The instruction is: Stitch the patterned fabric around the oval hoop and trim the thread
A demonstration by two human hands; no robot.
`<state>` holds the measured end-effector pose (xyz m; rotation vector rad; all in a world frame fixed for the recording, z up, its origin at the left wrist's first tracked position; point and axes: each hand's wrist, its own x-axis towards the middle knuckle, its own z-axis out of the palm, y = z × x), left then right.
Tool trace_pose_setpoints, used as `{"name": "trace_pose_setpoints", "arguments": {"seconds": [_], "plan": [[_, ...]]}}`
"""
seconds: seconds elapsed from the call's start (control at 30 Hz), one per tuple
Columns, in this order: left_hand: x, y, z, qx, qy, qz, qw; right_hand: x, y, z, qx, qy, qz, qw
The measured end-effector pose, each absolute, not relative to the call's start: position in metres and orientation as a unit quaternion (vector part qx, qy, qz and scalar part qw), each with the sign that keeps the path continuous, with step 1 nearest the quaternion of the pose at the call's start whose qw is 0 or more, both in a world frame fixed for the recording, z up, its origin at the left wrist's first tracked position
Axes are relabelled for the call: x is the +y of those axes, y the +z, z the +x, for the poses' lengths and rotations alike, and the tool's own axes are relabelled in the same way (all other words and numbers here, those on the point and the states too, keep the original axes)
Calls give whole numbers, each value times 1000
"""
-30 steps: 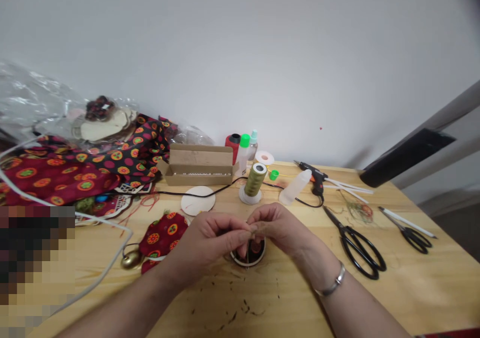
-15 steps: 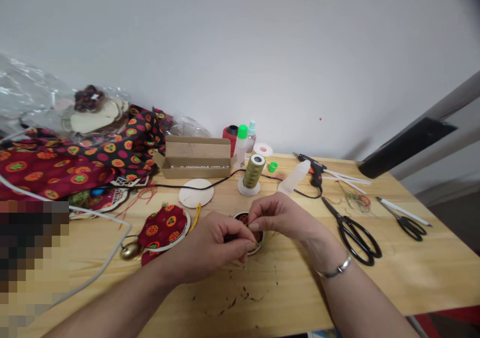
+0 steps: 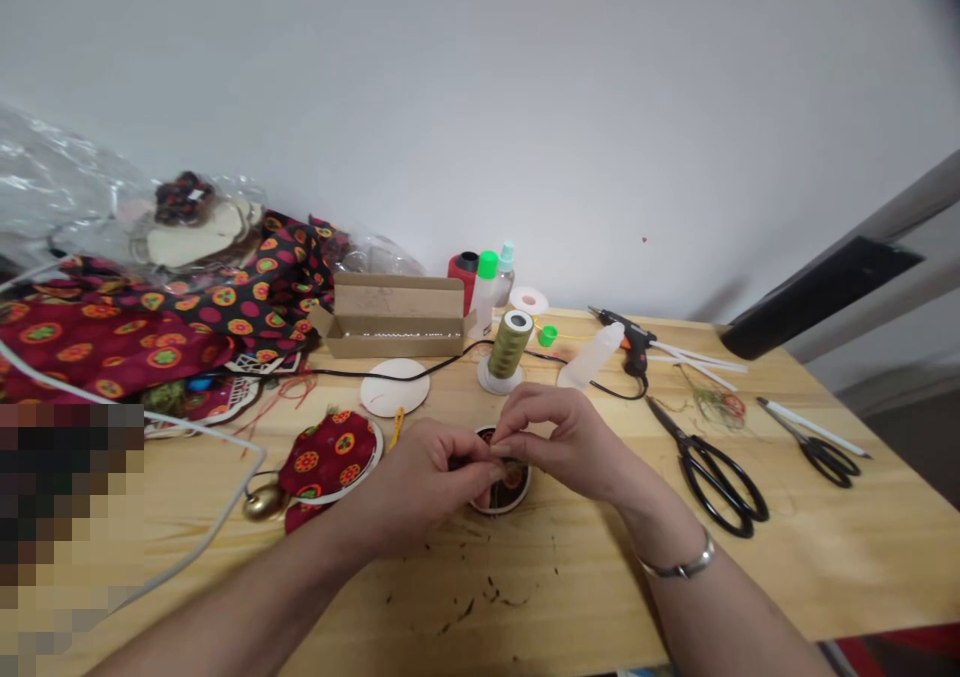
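My left hand point(image 3: 439, 477) and my right hand point(image 3: 551, 442) meet fingertip to fingertip in the middle of the table. Both are closed in a pinch. Whatever lies between the fingers is too fine to make out. Just beneath them is a round dark patterned fabric disc point(image 3: 504, 495) with a pale rim, partly hidden by the fingers. Behind the hands a spool of olive thread point(image 3: 510, 347) stands upright on a white base. To the left lies a red floral fabric-covered disc point(image 3: 330, 455) with a pale edge, beside a brass bell point(image 3: 262, 502).
Large black scissors point(image 3: 705, 467) and smaller scissors point(image 3: 821, 457) lie at the right. Behind are a glue gun point(image 3: 626, 335), a translucent bottle point(image 3: 596, 352), an open cardboard box point(image 3: 397, 332) and a white disc point(image 3: 395, 387). Patterned fabric point(image 3: 105, 337) is heaped at the left. A white cable point(image 3: 217, 432) crosses the left side.
My right fingertips have shifted slightly left, to the left fingertips, and more of the dark disc shows below them. Both hands stay pinched. The view has moved slightly.
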<state>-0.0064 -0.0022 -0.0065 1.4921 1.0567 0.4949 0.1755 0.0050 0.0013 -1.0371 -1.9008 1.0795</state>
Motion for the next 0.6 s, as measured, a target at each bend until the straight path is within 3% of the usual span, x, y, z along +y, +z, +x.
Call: {"name": "trace_pose_setpoints", "arguments": {"seconds": [0.3, 0.6], "plan": [[2, -6, -5, 479, 285, 587, 588, -1, -2, 168, -812, 212, -383, 386], [6, -1, -7, 500, 369, 514, 591, -10, -9, 157, -774, 245, -421, 405]]}}
